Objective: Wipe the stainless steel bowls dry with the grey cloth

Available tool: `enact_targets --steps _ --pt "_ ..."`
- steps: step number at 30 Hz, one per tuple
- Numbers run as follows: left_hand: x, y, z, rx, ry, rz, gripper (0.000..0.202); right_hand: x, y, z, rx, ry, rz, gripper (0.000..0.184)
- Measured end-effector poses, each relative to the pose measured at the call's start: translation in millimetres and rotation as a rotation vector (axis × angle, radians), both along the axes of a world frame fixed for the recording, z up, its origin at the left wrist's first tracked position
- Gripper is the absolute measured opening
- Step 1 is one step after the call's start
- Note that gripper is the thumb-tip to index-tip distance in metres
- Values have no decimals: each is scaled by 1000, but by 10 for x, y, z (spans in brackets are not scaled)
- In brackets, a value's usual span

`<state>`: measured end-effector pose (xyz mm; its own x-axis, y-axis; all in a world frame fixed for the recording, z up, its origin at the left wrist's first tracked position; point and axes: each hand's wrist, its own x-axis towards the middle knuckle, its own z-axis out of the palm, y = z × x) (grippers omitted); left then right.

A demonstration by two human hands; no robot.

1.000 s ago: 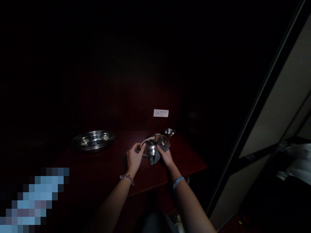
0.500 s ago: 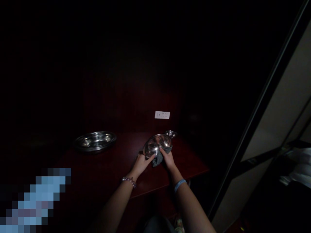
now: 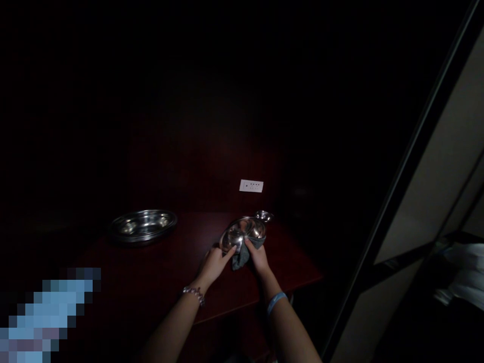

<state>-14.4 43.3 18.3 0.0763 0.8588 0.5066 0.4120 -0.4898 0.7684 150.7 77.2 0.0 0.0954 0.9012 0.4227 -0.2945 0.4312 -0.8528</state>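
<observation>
A shiny stainless steel dish [image 3: 239,233] is tilted between my two hands above the dark red table [image 3: 295,257]. My left hand [image 3: 215,264] grips its near left rim, thumb on the upper face. On the near right, my right hand [image 3: 259,258] pinches the rim through a grey cloth [image 3: 239,260], which hangs down between the hands. The fingers under the dish are hidden. Just behind the dish stands a small metal bowl [image 3: 264,216].
Several oval steel dishes, apparently stacked [image 3: 143,236], lie on the table's left side. A white socket plate [image 3: 251,186] is on the back wall. To the right runs a dark-framed panel [image 3: 423,176], with a pale crumpled thing [image 3: 465,267] beyond it. A pixelated blue patch covers the lower left.
The whole view has shifted slightly, so the table things sit lower and a little left. Both hands keep hold of the dish, and the cloth hangs slightly differently below its rim.
</observation>
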Motion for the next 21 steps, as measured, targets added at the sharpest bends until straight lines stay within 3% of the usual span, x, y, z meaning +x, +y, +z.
enact_targets --steps 3,7,11,16,21 --pt "-20 12 33 -31 36 63 44 -9 -11 16 36 -8 7 50" --pt "-72 25 63 -35 125 269 49 -17 -23 31 20 -28 14 51" --pt "-116 3 98 123 102 385 43 -29 -40 53 25 -34 -1 53" --pt "-93 -4 127 321 -49 313 48 -26 -68 87 0 -68 -5 51" --pt "-74 33 65 295 -52 225 54 -10 -25 54 -10 -34 -13 50"
